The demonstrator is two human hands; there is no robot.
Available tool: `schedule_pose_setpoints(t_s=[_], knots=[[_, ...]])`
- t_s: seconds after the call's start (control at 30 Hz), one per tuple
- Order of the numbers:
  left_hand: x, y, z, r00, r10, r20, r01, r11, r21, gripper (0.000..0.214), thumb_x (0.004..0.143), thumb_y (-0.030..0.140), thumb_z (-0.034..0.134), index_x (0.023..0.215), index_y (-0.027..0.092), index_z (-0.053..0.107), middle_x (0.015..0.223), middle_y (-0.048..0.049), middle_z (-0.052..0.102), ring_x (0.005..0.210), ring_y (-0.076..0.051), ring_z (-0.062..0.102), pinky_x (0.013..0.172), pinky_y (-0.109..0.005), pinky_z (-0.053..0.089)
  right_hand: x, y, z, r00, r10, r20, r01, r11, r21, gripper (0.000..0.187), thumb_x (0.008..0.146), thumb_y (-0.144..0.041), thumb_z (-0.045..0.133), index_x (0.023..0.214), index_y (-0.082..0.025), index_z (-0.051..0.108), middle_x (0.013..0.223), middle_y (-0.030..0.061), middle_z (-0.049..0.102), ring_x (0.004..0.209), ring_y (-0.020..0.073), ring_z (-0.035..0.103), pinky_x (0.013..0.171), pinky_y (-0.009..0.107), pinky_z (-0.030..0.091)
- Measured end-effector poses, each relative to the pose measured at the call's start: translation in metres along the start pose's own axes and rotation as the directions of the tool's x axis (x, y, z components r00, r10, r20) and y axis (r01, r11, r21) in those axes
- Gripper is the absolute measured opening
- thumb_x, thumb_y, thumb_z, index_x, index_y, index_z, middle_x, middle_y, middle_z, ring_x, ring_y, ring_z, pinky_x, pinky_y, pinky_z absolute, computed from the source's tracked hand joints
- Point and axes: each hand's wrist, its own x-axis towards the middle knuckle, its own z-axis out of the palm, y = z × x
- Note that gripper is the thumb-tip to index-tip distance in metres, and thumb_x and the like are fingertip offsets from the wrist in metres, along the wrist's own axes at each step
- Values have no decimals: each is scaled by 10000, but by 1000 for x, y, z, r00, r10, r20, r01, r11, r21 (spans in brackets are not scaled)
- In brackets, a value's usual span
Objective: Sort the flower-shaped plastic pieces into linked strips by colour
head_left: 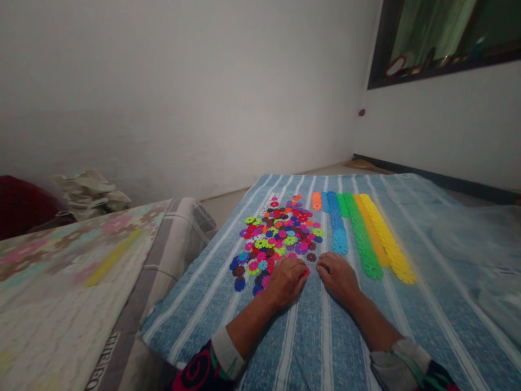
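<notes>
My left hand (pixel 286 279) is closed at the near edge of a mixed pile of flower-shaped plastic discs (pixel 280 231), its fingertips pinching a red disc (pixel 306 270). A short gap to the right, my right hand (pixel 338 276) rests low over the cloth with curled fingers; whatever they hold, if anything, is hidden. Just beyond both hands lies a single brown disc (pixel 311 257). To the right of the pile, discs are laid in overlapping rows by colour: a short orange row (pixel 316 201), a blue row (pixel 336 217), a green row (pixel 362 244) and a yellow row (pixel 388 241).
A blue-and-white striped cloth (pixel 301 336) covers the surface under the discs. Clear plastic bags (pixel 484 239) lie at its right side. On the left stands a bed-like surface with a patterned cover (pixel 81 304). White walls (pixel 203 92) and a dark-framed window (pixel 439 38) are behind.
</notes>
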Motion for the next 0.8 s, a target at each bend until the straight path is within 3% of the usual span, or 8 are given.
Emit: schedule_pose_setpoints(t_s=[0.2,0.43,0.6,0.67,0.8], knots=[[20,-12,-7,999,-33,19,32,999,33,140,883,177,523,890,170,663,1003,-112,701,991,-239,623,917,-402,487,1,-1,1,1000,8,-8,-8,1000,7,179,875,-161,539,743,-199,654,885,41,671,904,190,576,836,301,401],[47,-16,1,981,-184,52,177,977,117,241,860,256,588,1083,177,631,1251,-143,612,1198,-278,549,1026,-465,443,-3,4,1,1000,-26,-10,27,999,25,207,887,-188,514,731,-204,651,883,48,675,883,197,588,835,315,412],[45,-16,-1,975,-221,23,216,967,134,225,895,233,529,1084,179,637,1181,-135,650,1152,-269,569,1001,-438,442,-5,8,3,999,-33,-14,34,998,50,210,886,-204,502,745,-207,657,923,63,690,913,216,599,840,333,415],[41,-26,-15,948,-317,29,307,934,186,231,893,191,492,1053,168,657,1077,-136,680,1063,-264,608,938,-403,468,-5,7,2,1000,-23,-19,24,999,47,216,889,-207,497,746,-207,659,924,64,692,908,217,600,835,335,417],[25,-63,-61,799,-601,0,574,763,298,225,862,175,486,914,180,705,978,-128,704,980,-276,647,824,-365,484,-5,5,1,1000,-11,-3,11,999,52,226,893,-202,495,731,-205,652,905,58,687,888,209,600,829,328,418]])
